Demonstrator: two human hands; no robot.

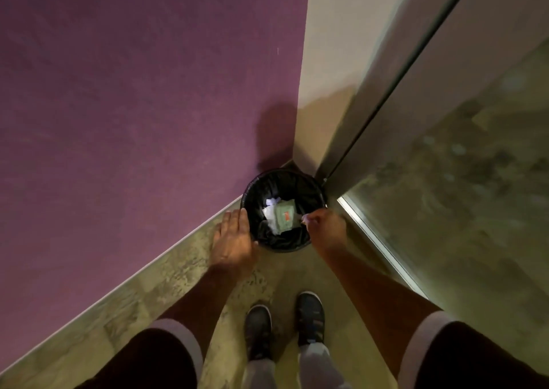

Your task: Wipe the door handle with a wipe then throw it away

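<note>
A small black-lined trash bin [309, 240] stands on the floor in the corner, seen from above. It holds crumpled white tissue [271, 210] and a green packet [284, 215]. My right hand [325, 223] hovers over the bin's right rim with fingers pinched together. A small pale bit of the wipe [304, 217] shows at the fingertips. My left hand [234, 240] is flat with fingers apart beside the bin's left rim, holding nothing. The door handle is out of view.
A purple wall [133, 106] runs along the left and meets a white wall [326, 62] at the corner behind the bin. A glass door [460, 180] with a metal bottom rail stands close on the right. My two shoes [282, 323] are on the mottled floor just before the bin.
</note>
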